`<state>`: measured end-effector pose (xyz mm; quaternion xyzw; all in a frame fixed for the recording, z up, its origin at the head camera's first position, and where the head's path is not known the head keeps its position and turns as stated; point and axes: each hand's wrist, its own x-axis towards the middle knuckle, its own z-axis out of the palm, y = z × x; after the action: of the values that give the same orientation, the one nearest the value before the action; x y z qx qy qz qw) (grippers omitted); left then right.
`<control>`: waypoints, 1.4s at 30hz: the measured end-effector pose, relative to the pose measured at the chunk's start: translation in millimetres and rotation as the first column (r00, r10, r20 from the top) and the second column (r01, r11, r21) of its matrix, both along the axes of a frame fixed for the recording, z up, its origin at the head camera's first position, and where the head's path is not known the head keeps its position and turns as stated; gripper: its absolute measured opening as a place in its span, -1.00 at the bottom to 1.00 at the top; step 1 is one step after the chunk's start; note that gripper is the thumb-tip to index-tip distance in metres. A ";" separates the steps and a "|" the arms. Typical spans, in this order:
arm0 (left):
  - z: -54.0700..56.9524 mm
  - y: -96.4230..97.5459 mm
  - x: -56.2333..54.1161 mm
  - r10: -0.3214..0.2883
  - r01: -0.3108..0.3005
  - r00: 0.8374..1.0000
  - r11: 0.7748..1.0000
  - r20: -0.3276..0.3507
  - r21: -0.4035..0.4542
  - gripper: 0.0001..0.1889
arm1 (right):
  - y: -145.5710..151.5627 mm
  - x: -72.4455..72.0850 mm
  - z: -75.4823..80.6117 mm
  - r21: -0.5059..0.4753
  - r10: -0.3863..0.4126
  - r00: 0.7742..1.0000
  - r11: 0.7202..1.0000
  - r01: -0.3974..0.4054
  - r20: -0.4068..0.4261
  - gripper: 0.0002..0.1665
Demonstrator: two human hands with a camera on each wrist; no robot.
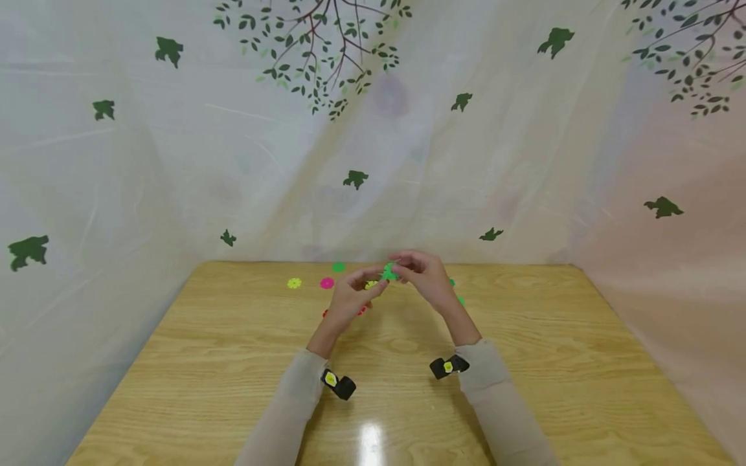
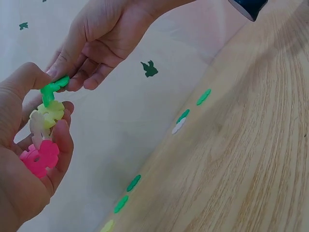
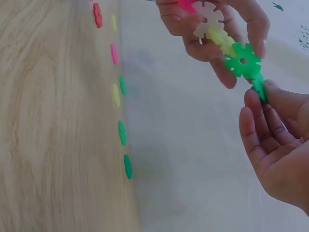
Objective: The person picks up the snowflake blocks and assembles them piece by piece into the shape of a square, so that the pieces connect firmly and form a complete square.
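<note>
My left hand (image 1: 348, 296) holds a short chain of notched plastic snowflake discs. In the left wrist view, a pink disc (image 2: 46, 157) lies against the fingers, followed by a whitish disc (image 2: 37, 128) and a pale yellow disc (image 2: 53, 115). Past them in the right wrist view comes a green disc (image 3: 234, 64) facing the camera. At the chain's end, a second green disc (image 3: 259, 88) stands at an angle, slotted against the first. My right hand (image 3: 285, 150) pinches this end disc between thumb and fingers. Both hands are raised above the table's far side.
Loose discs lie on the wooden table (image 1: 245, 362) near its back edge: a yellow disc (image 1: 294, 283), a pink disc (image 1: 327, 283), a green disc (image 1: 339, 266) and several others. Behind them hangs a pale curtain (image 1: 408, 194) printed with leaves and birds.
</note>
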<state>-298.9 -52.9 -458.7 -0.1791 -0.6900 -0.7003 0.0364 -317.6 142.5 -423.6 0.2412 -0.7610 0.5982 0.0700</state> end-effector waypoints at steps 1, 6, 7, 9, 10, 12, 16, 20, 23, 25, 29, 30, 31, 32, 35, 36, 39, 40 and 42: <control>0.2 -0.1 -0.1 -0.004 0.004 1.000 1.000 -0.002 0.005 -0.69 | -0.8 0.3 -0.5 -0.011 -0.010 1.000 1.000 0.010 -0.008 -0.77; 2.3 -1.1 -0.4 -0.023 0.022 1.000 0.999 0.018 0.032 -0.67 | -4.7 1.6 -3.3 -0.071 -0.067 0.997 0.995 0.065 -0.037 -0.83; 3.0 -1.5 -0.3 -0.025 0.024 0.999 0.999 0.027 0.036 -0.66 | -5.2 2.0 -3.5 -0.083 -0.079 0.996 0.994 0.075 -0.037 -0.84; 4.6 -2.2 0.0 -0.025 0.024 0.999 0.999 0.036 0.040 -0.65 | -6.2 2.7 -3.6 -0.104 -0.096 0.995 0.990 0.091 -0.038 -0.85; 5.2 -2.7 0.1 -0.025 0.023 0.999 0.999 0.040 0.041 -0.64 | -6.7 2.9 -3.6 -0.115 -0.102 0.994 0.989 0.097 -0.040 -0.85; 6.3 -3.6 0.0 -0.018 0.017 0.999 0.999 0.036 0.038 -0.63 | -7.9 3.6 -2.9 -0.130 -0.112 0.993 0.986 0.106 -0.045 -0.84; 7.7 -5.3 -0.7 -0.009 0.009 1.000 0.999 0.014 0.036 -0.65 | -10.6 4.0 -2.2 -0.140 -0.124 0.991 0.983 0.116 -0.052 -0.82; 9.5 -5.2 -1.1 -0.004 0.004 1.000 0.999 0.004 0.047 -0.65 | -12.9 3.2 -2.2 -0.145 -0.135 0.990 0.981 0.128 -0.042 -0.81; 10.1 -4.6 -1.4 0.004 -0.004 1.000 0.998 -0.001 0.056 -0.66 | -14.1 2.3 -2.3 -0.163 -0.135 0.991 0.978 0.132 -0.011 -0.81; 9.7 -4.2 -1.7 0.009 -0.009 1.000 0.998 -0.004 0.062 -0.66 | -14.8 1.7 -2.8 -0.178 -0.125 0.992 0.976 0.125 0.011 -0.80; 8.5 -3.2 -2.1 0.007 -0.006 1.000 0.997 -0.004 0.075 -0.67 | -13.8 0.6 -4.9 -0.186 -0.094 0.995 0.977 0.101 0.046 -0.78; 7.9 -2.8 -2.3 0.005 -0.005 1.000 0.997 -0.001 0.076 -0.67 | -13.1 0.4 -5.3 -0.184 -0.085 0.995 0.979 0.093 0.053 -0.78; 7.2 -2.4 -2.4 0.000 0.000 1.000 0.997 0.003 0.076 -0.66 | -12.2 0.3 -5.6 -0.179 -0.077 0.995 0.980 0.087 0.060 -0.77; 6.6 -2.0 -2.2 -0.006 0.005 1.000 0.997 0.009 0.074 -0.66 | -11.3 0.0 -6.0 -0.173 -0.069 0.995 0.982 0.080 0.066 -0.77; 4.3 -0.5 -2.0 -0.025 0.023 0.999 0.998 0.034 0.058 -0.63 | -8.4 -0.5 -6.7 -0.149 -0.038 0.996 0.988 0.050 0.082 -0.77; 3.3 0.0 -2.1 -0.033 0.031 0.998 0.998 0.046 0.048 -0.62 | -7.6 -1.1 -7.2 -0.137 -0.030 0.996 0.990 0.041 0.087 -0.76; 0.9 1.4 -2.1 -0.060 0.059 0.993 0.998 0.102 0.017 -0.59 | -5.8 -2.3 -8.3 -0.109 -0.014 0.994 0.994 0.026 0.106 -0.73; 0.3 1.8 -2.0 -0.069 0.069 0.990 0.998 0.127 0.008 -0.59 | -5.6 -2.5 -8.6 -0.108 -0.016 0.993 0.994 0.029 0.115 -0.73; -1.0 2.7 -1.7 -0.091 0.093 0.980 0.996 0.177 -0.003 -0.58 | -5.1 -2.6 -9.8 -0.114 -0.030 0.991 0.992 0.046 0.134 -0.74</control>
<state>-300.6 -50.2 -459.7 -0.1484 -0.6855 -0.7104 -0.0585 -320.2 137.4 -433.4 0.1822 -0.7321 0.6549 0.0448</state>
